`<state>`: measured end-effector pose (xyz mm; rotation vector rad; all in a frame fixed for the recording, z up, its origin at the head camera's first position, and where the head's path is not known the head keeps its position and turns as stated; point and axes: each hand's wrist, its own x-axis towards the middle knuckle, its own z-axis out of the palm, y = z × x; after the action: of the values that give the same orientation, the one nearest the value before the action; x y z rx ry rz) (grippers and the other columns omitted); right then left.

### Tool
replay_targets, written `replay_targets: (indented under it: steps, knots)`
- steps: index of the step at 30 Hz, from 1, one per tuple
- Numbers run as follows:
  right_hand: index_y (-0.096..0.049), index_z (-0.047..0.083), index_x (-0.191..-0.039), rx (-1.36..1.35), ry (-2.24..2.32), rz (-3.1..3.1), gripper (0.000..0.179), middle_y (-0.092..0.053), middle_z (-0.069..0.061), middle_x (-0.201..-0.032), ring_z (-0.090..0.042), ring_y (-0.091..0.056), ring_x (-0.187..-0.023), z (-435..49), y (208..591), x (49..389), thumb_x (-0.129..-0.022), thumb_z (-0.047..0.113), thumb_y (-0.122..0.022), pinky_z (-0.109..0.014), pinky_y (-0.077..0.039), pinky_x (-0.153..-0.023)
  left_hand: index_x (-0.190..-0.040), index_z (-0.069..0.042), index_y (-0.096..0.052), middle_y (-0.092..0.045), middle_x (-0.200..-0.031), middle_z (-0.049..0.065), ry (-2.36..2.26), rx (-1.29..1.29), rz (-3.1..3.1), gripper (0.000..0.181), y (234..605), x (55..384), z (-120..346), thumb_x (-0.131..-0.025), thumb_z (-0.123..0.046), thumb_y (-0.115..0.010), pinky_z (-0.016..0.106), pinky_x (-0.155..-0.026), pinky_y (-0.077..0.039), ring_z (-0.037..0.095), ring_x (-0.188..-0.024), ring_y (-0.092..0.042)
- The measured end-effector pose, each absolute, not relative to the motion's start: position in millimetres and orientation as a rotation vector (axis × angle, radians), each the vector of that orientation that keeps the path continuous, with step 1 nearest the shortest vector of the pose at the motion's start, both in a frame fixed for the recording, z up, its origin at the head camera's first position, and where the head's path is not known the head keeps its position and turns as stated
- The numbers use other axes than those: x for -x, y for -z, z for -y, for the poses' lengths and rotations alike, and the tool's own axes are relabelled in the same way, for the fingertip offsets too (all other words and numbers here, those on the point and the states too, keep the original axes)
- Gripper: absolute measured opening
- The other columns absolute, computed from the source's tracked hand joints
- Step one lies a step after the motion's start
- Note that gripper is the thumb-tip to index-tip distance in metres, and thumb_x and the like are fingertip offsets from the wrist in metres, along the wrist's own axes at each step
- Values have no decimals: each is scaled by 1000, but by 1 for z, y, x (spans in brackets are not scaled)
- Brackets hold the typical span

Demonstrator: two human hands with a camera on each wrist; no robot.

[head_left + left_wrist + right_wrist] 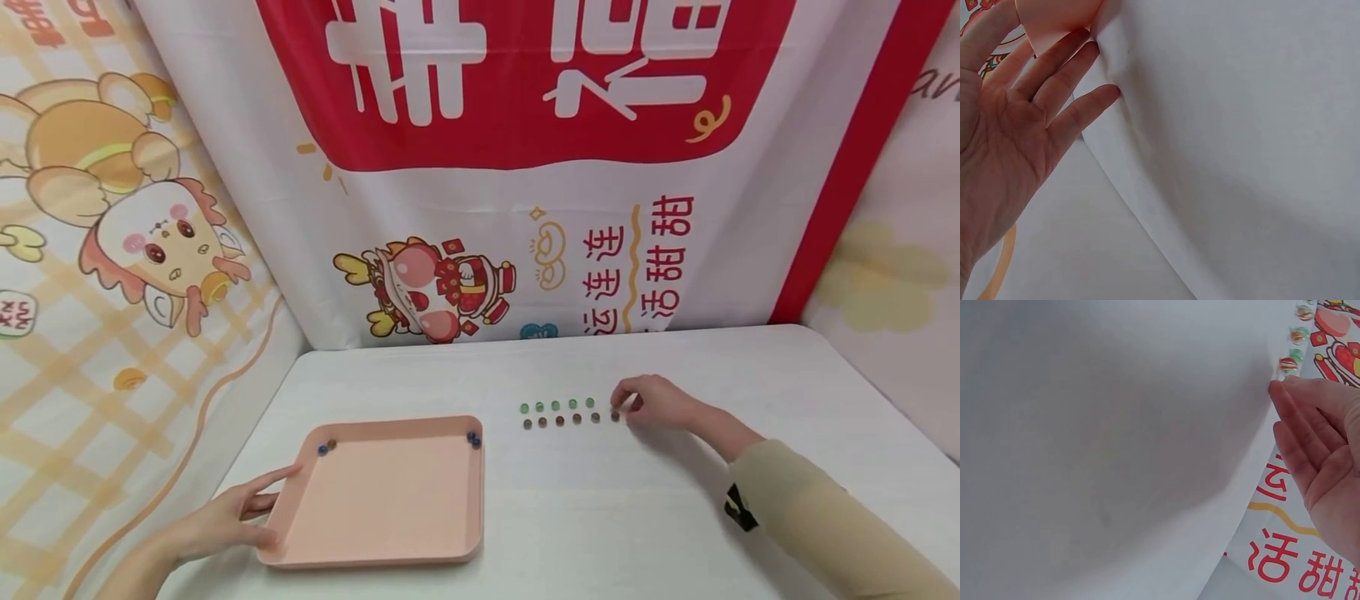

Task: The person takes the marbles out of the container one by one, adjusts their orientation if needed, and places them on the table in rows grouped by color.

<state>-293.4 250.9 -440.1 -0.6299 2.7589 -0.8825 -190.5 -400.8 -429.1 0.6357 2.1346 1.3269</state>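
Note:
My right hand (654, 403) pinches a small glass marble (615, 416) at the right end of the nearer row, its fingertips low over the table. In the right wrist view, thumb and index finger (1277, 387) meet on it and mostly hide it. Left of that hand lie a row of green marbles (556, 406) and, just nearer, a row of brownish swirled marbles (559, 422). My left hand (225, 518) rests against the left side of a pink tray (390, 500), fingers extended and spread, thumb by the near left corner.
Inside the tray, a blue marble (322, 450) and a brown marble (332, 445) sit at the far left corner, with two blue marbles (476, 442) at the far right corner. A printed cloth (525, 250) hangs behind the white table (570, 517).

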Motion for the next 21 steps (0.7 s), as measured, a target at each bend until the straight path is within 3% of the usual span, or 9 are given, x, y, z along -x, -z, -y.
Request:
replay_targets:
  steps: [8,21]
  knots:
    - [-66,4,-113,685,1032,-2742,29,-67,-9,-107,-17,-62,-90,-236,418,293,-86,7,-74,-34,-51,-77,-151,6,-11,-31,-134,49,-1307,-647,-2149,85,430,191,403,-88,-2,-68,19,-87,-43,-5,-115,-49]
    - [-64,16,-120,925,1056,-2644,39,-63,2,-116,-19,-61,-103,-153,369,291,-83,19,-79,-40,-49,-87,-150,7,-10,-26,-135,51,-1322,-663,-2125,83,431,191,404,-90,-1,-66,20,-87,-44,-5,-116,-48]
